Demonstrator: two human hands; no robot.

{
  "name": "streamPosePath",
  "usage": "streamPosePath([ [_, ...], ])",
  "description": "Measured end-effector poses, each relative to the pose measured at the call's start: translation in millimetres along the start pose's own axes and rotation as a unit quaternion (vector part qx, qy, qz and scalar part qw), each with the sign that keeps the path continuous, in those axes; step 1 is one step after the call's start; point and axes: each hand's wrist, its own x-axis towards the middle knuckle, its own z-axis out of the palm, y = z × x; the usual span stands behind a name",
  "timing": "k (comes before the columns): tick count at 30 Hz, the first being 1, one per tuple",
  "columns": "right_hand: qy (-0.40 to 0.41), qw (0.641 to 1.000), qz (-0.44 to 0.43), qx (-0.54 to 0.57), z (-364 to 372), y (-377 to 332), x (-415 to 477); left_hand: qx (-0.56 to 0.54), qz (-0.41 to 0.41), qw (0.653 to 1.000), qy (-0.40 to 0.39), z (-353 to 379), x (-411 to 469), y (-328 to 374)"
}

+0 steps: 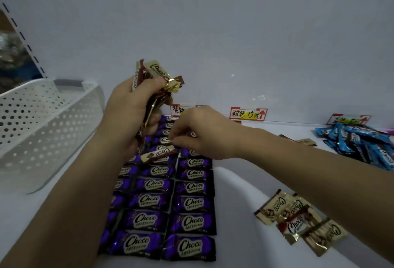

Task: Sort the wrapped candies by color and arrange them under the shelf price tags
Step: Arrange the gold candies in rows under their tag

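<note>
While the left hand [128, 110] clutches bunched brown candies [157, 72], the right hand [202, 135] pinches one brown candy [158, 155], which may slip and disturb the purple rows [191, 201].

Place: we take this for a shop display shelf.
Price tags: we see handwritten price tags [248, 114] along the back edge, centre right; one reads 15元.
Stock: purple Choco candies [168, 203] in rows, lower centre.
Fixture: slotted shelf upright [21, 35], upper left.

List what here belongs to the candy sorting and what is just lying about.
Belongs to the job: purple candies in rows; gold-brown bunch in the left hand; single brown candy pinched by the right hand; brown pile; blue pile; price tags.
Lying about: white basket; blurred goods beyond the shelf upright.
</note>
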Motion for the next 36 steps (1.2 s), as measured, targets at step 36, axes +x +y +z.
streamPosePath([
  [36, 0.162, 0.931, 0.327, 0.001, -23.5, 90.3, -89.7, 0.169, -0.037, 0.982, -0.076, 38.7, -21.6, -14.2],
])
